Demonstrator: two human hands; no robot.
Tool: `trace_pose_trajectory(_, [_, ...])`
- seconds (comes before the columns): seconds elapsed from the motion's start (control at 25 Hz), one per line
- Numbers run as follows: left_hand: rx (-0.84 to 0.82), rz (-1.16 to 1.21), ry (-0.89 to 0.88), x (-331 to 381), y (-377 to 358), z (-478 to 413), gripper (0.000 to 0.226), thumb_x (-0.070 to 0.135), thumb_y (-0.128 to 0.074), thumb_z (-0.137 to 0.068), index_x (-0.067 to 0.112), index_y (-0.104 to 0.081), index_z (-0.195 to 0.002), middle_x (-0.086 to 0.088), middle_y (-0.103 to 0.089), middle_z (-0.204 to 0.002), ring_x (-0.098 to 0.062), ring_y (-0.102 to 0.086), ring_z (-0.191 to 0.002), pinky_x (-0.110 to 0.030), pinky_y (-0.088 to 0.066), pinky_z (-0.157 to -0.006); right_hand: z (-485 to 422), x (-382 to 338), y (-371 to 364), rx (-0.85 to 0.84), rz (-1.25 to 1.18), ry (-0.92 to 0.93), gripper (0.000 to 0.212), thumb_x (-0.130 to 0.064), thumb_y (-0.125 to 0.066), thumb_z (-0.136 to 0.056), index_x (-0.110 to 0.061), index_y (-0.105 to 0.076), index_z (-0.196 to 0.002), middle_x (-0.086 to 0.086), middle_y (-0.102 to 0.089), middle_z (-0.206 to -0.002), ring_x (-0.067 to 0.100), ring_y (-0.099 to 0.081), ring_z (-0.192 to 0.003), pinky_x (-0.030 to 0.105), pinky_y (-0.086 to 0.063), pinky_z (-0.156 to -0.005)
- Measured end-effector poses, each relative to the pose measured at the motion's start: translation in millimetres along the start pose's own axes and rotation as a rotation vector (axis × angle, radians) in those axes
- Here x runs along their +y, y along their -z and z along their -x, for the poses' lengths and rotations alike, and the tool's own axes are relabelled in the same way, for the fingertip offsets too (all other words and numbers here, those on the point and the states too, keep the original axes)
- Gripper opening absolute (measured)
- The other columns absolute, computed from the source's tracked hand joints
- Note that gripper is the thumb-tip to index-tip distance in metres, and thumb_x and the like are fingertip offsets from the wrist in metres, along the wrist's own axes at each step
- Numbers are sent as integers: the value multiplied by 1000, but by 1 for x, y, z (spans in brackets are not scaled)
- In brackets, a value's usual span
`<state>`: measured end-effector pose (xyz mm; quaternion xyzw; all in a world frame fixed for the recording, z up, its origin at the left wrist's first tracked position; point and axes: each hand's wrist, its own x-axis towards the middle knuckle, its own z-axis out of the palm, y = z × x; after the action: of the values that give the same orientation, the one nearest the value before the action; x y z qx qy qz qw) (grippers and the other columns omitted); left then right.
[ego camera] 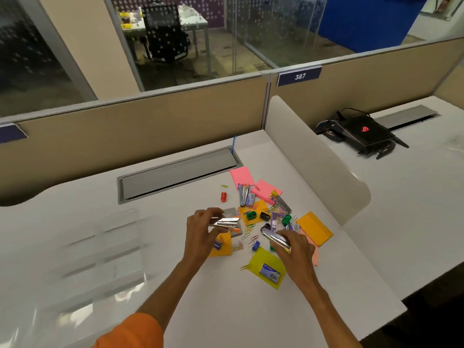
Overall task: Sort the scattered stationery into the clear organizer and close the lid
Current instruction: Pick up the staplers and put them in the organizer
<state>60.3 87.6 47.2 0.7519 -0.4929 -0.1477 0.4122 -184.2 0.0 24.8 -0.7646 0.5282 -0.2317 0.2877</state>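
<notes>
Clear organizer: a see-through plastic box with rows of little compartments [110,249], lying on the white worktop [200,310] at the left of the frame, well apart from the pile. I cannot tell how its lid stands.
Stationery pile: spread over the middle of the frame, right of the organizer.
Left hand: the left hand [200,229] is at the left edge of the pile. Its fingers are closed around a shiny silver stapler [224,222], held up off the worktop.
Right hand: the right hand [297,249] is at the lower right of the pile. Its fingers grip a second silver stapler [275,238] with a dark tip.
Paper notes: pink sticky notes [242,177] at the top of the pile, an orange sticky note [315,228] at the right, a yellow sticky note [268,266] at the bottom.
Small box: a purple staple box [270,272] lies on the yellow note.
Small bits: coloured paper clips [248,228] lie between the two hands. A red sharpener [223,197] sits alone at the upper left of the pile, and a green sharpener [250,215] is in the middle.
Sleeve: an orange sleeve [133,332] shows at the bottom of the frame.
Far right: a black laptop with a red logo [361,133] lies on the next worktop, behind a white divider [308,156].
</notes>
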Motion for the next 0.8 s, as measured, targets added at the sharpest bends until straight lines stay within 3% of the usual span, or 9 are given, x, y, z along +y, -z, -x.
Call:
trace_pose_trajectory(0.12, [72,-5,16,-11,30,19,37,25,-78,-79,24,-63,-113,15,-65,-104,-10,-66,-97,-31,-37,-94,4,-26,-18,-69,21,97,20,-23,-69,-88,-18,-68,-108,0,-68,-102,25,-56,-104,36,-29,-83])
trace_pose_trajectory(0.24, [149,-47,27,-27,67,42,38,29,-78,-78,29,-62,-113,30,-59,-101,-5,-63,-97,-33,-34,-93,12,-58,-40,-129,-7,217,18,-23,-71,-87,-18,-69,-104,-2,-68,-99,25,-57,-98,41,-36,-82])
trace_pose_trajectory(0.36, [209,-92,55,-46,107,73,40,36,-77,-77,34,-61,-113,35,-59,-100,-7,-61,-99,-33,-31,-93,23,-91,-63,-166,6,321,17,-28,-67,-90,-26,-65,-107,-13,-63,-99,16,-53,-99,36,-28,-84])
trace_pose_trajectory(0.44, [257,-88,90,-62,134,95,40,39,-76,-76,35,-61,-113,40,-58,-97,-7,-61,-99,-24,-26,-94,33,-112,-79,-195,2,383,18,-28,-66,-90,-32,-62,-107,-22,-58,-97,11,-50,-100,36,-26,-84])
trace_pose_trajectory(0.52, [304,-110,131,-80,161,120,39,41,-76,-75,38,-61,-111,41,-58,-96,-5,-61,-99,-15,-20,-93,43,-133,-96,-228,4,418,19,-26,-68,-89,-31,-63,-106,-20,-61,-99,12,-52,-101,39,-28,-86])
trace_pose_trajectory(0.68, [361,-140,215,-121,212,169,41,41,-76,-74,39,-61,-112,40,-56,-109,-1,-59,-101,-16,-19,-97,73,-174,-130,-280,17,480,15,-27,-68,-89,-31,-62,-102,-17,-59,-94,15,-52,-96,31,-18,-78])
trace_pose_trajectory(0.8, [362,-223,244,-150,240,200,39,44,-73,-76,41,-59,-112,36,-60,-102,1,-55,-105,-14,-16,-97,96,-198,-151,-337,11,521,13,-30,-65,-91,-33,-59,-101,-19,-58,-93,10,-50,-96,30,-18,-78])
